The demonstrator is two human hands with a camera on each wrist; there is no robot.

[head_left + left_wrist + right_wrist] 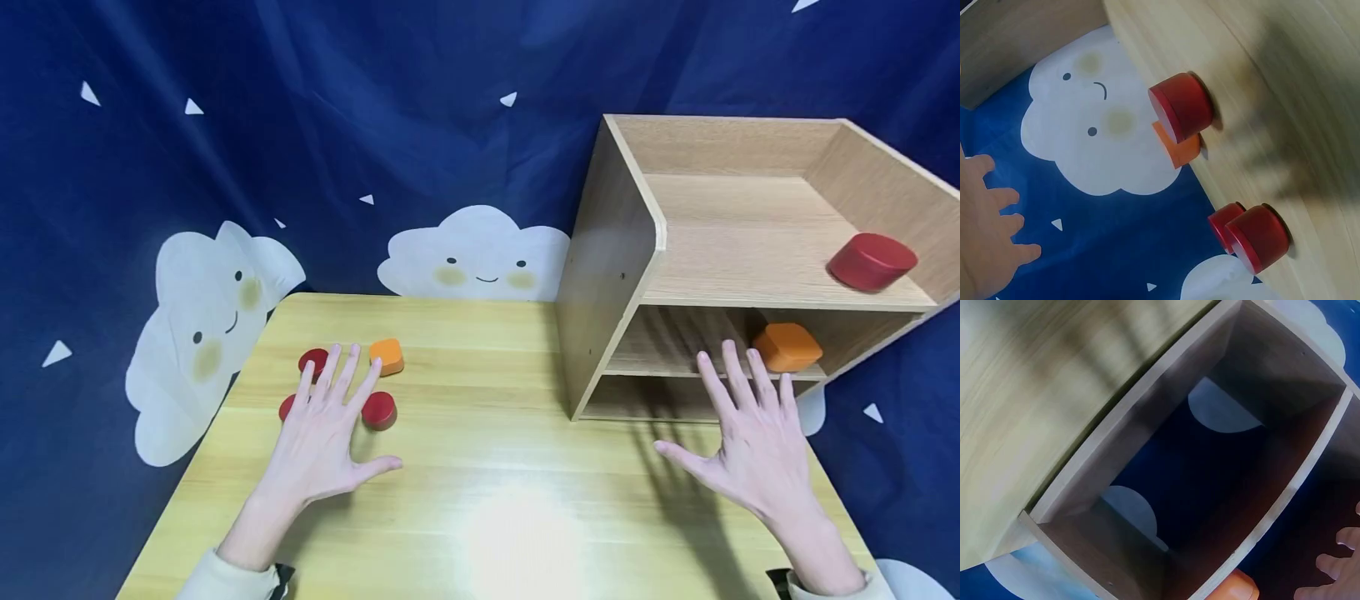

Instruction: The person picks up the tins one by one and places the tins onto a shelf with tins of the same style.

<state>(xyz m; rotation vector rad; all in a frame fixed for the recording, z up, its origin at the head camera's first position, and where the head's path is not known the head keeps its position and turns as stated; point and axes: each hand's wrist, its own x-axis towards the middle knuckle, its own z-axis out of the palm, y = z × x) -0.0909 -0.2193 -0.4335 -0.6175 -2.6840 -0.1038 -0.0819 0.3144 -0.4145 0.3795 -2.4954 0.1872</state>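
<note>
Left hand point(318, 442): hung over the table point(480, 383), well left of the shelf unit point(607, 250), with fingers and thumb spread, gripping nothing.
Right hand point(761, 446): hung before the shelf unit's front compartments, with fingers spread, gripping nothing.
Red cylinder point(378, 407): stood on the table left of the shelf unit; looked light, stiff, perhaps slick, best pinched across the round side.
Half-hidden red pair point(315, 357): stood farther left of the shelf unit, partly covered.
Table orange block point(386, 353): sat left of the shelf unit; seemed equally hard.
Shelf orange block point(791, 346): sat in the shelf unit's upper compartment, right end; seemed easiest to grip from the front.
Upper red cylinder point(873, 260): stood on the shelf unit's top board, right side; seemed best gripped from above.
Curtain point(337, 100): hung behind the shelf unit.
</note>
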